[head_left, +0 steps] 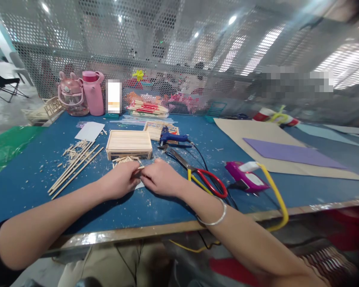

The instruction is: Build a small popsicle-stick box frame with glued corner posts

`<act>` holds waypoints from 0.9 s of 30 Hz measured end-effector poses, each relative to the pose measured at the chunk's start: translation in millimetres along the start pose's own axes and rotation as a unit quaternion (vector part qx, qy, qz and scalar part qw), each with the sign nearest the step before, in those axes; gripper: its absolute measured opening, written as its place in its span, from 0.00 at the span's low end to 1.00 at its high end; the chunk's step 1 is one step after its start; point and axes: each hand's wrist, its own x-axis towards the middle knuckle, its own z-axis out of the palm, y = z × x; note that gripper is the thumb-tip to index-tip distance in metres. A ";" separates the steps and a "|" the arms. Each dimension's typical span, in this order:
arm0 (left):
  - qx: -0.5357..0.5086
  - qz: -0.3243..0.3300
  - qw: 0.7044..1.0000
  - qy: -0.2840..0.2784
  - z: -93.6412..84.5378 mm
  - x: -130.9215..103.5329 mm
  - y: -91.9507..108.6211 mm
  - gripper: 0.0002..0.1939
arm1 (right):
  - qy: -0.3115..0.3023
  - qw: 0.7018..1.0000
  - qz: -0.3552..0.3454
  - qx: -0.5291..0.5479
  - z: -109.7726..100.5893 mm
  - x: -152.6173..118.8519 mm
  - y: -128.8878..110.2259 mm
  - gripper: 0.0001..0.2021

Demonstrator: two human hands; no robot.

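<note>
My left hand [119, 181] and my right hand [163, 178] meet just in front of a small wooden box [129, 140] made of thin sticks. A short wooden stick [141, 168] shows between their fingertips, and both hands pinch it. Below the hands a corner of white paper [140, 185] peeks out. Several cut stick pieces [126, 159] lie between the box and my left hand, partly covered by it. Long wooden sticks [74, 169] rest to the left, beside a heap of short offcuts [76, 150].
Right of the box lie a blue glue gun [173, 137], red-handled scissors [209, 181] and yellow-handled pliers [194, 175]. A purple power socket [247, 177] with a yellow cord sits further right, near purple foam sheet [290, 153]. Pink bottles [93, 95] stand at the back left.
</note>
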 end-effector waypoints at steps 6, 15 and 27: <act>0.004 -0.003 1.000 0.002 -0.5 1.0 -0.5 0.11 | 0.001 1.000 0.010 -0.002 0.7 0.6 -0.7 0.11; -0.023 -0.007 1.000 0.015 4.7 0.7 -0.2 0.09 | -0.009 0.999 0.037 0.005 -5.0 -0.7 -4.9 0.11; -0.043 -0.004 0.999 0.024 9.7 3.3 -3.0 0.08 | -0.014 0.998 0.056 0.017 -4.7 -0.6 -7.7 0.09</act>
